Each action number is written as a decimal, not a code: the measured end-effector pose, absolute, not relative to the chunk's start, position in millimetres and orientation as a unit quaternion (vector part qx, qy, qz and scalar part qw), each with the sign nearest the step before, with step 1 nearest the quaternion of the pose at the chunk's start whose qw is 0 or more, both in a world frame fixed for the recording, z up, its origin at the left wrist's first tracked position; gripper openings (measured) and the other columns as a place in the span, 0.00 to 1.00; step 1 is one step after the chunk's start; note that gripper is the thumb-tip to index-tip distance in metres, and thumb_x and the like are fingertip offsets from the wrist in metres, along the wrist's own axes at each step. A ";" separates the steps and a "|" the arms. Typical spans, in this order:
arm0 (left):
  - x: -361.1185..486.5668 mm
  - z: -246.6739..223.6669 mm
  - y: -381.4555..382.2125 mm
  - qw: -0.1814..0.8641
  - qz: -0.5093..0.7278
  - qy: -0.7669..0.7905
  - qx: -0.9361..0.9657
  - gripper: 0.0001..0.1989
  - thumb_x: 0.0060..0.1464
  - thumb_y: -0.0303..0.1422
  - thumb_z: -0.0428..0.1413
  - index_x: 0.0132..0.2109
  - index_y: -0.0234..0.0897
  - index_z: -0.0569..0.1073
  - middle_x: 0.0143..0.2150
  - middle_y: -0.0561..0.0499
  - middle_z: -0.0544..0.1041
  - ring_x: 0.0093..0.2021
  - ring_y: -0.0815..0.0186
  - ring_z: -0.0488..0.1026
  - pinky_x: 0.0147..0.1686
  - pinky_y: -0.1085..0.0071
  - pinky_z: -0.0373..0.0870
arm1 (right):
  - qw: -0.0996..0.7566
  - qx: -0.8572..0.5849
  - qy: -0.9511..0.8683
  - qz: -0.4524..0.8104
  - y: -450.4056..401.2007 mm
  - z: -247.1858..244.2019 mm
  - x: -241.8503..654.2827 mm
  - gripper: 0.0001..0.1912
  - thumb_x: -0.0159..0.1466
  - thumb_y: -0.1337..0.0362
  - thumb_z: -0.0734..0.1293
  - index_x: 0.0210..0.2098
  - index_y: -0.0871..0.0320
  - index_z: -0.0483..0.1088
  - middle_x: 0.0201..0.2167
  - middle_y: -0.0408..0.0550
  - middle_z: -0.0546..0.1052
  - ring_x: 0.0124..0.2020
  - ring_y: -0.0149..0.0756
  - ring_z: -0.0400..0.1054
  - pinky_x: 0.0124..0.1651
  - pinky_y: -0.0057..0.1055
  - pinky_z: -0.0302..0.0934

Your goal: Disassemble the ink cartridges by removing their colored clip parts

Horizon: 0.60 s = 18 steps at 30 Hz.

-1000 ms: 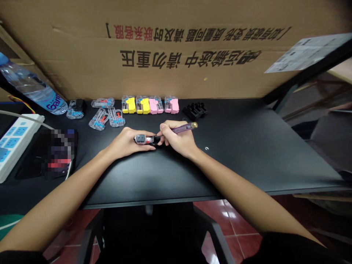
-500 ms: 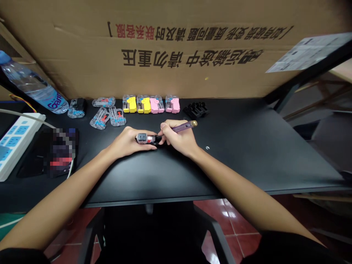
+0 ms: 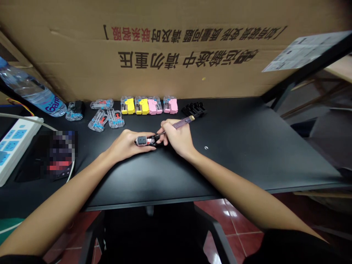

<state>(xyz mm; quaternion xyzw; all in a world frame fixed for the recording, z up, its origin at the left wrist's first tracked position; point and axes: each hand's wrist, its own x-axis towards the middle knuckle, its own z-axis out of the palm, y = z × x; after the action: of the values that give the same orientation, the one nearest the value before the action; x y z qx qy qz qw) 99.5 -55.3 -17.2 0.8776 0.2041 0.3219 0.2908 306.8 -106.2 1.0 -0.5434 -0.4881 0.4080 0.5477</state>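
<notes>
My left hand is closed around a small clear-and-black plastic assembly, which has a dark end facing me and a bit of red inside. In my right hand is a slanted screwdriver with a translucent purple handle and gold end. Its thin shaft points down and left at the black side of the assembly; the tip's exact contact is hidden. The right fingertips are close beside the assembly, and I cannot tell whether they touch it.
Along the cardboard wall lie clear plastic assemblies, yellow-covered ones, pink-covered ones and black parts. A small white piece lies right. Leftward are a water bottle, power strip and cable.
The screwdriver's handle has tipped slightly more upright, and the right hand has shifted a little. Both hands keep their holds. The whole view has moved slightly.
</notes>
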 end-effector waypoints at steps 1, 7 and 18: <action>99.6 -17.9 -55.8 0.283 0.326 0.202 0.879 0.21 0.60 0.41 0.71 0.55 0.33 0.86 0.41 0.47 0.89 0.29 0.67 0.83 0.34 0.77 0.77 | 0.548 -0.546 -0.486 0.407 -106.5 1.2 306.2 0.15 0.64 0.60 0.67 0.22 0.57 0.73 0.14 0.43 0.74 0.15 0.31 0.70 0.21 0.25 0.62; 99.6 -17.5 -56.0 0.266 0.332 0.188 0.885 0.21 0.61 0.41 0.70 0.57 0.35 0.85 0.43 0.45 0.89 0.32 0.65 0.85 0.36 0.76 0.78 | 0.526 -0.524 -0.532 0.407 -107.1 3.0 313.4 0.17 0.67 0.57 0.68 0.23 0.57 0.73 0.15 0.43 0.74 0.16 0.30 0.69 0.21 0.25 0.61; 97.4 -11.0 -53.5 0.330 0.285 0.186 0.881 0.22 0.59 0.40 0.72 0.57 0.32 0.85 0.33 0.51 0.86 0.24 0.72 0.73 0.30 0.78 0.70 | 0.436 -0.429 -0.681 0.404 -107.4 12.5 331.4 0.21 0.73 0.52 0.68 0.27 0.58 0.73 0.19 0.42 0.75 0.19 0.29 0.69 0.24 0.27 0.62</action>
<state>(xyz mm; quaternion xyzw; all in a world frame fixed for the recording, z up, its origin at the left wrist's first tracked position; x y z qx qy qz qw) 97.4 -53.5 -11.0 0.8807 0.1858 0.2851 0.3295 331.4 -107.4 12.5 -0.4289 -0.6807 0.4036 0.4357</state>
